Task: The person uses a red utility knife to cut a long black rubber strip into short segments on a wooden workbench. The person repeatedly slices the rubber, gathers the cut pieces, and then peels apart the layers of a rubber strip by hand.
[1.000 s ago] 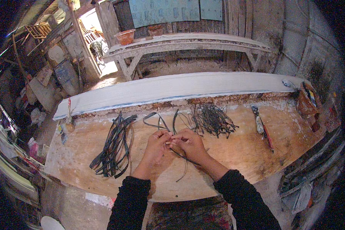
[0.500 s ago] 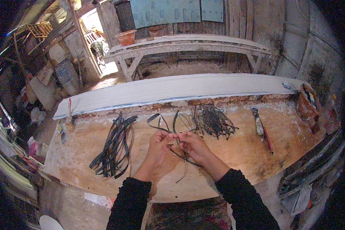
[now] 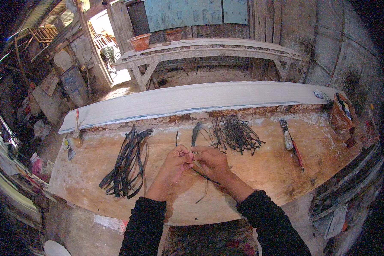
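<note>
Both hands (image 3: 196,162) pinched shut on a thin, dark, limp strip (image 3: 202,181) above the rough wooden bench (image 3: 260,179).

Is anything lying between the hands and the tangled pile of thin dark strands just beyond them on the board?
Nothing visible. Left hand and right hand pinch a thin dark strip; bare wooden board separates them from the tangled pile of thin dark strands. One flat dark strip lies just left of it.
</note>
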Tool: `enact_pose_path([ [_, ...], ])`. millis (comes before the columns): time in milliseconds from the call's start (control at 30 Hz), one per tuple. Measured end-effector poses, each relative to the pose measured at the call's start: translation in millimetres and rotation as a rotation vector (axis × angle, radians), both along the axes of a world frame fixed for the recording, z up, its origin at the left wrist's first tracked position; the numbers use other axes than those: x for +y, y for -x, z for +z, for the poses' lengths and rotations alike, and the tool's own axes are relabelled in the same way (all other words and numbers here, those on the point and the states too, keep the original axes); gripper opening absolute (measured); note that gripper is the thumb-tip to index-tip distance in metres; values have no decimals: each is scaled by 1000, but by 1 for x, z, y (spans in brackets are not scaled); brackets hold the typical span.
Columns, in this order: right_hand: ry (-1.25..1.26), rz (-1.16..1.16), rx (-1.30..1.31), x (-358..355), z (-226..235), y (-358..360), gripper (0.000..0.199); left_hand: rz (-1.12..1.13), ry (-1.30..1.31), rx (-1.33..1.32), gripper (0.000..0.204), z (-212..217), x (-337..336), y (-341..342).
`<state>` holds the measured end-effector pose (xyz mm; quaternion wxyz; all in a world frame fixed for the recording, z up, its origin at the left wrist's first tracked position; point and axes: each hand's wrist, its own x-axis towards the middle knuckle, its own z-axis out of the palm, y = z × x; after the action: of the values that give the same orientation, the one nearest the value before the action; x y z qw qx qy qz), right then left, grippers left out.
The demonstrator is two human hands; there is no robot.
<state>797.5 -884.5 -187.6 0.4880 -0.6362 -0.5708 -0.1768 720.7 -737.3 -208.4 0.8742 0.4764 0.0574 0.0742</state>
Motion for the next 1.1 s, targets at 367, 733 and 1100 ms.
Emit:
enact_pose_path([
  [367, 151, 89, 137, -1, -7, 0, 15, -20, 29, 53, 17, 6, 4, 3],
  [733, 35, -33, 306, 0, -7, -2, 9, 132, -310, -108, 21, 5, -5, -4],
  [1100, 34, 142, 860, 8, -15, -6, 9, 367, -535, -200, 23, 7, -18, -3],
])
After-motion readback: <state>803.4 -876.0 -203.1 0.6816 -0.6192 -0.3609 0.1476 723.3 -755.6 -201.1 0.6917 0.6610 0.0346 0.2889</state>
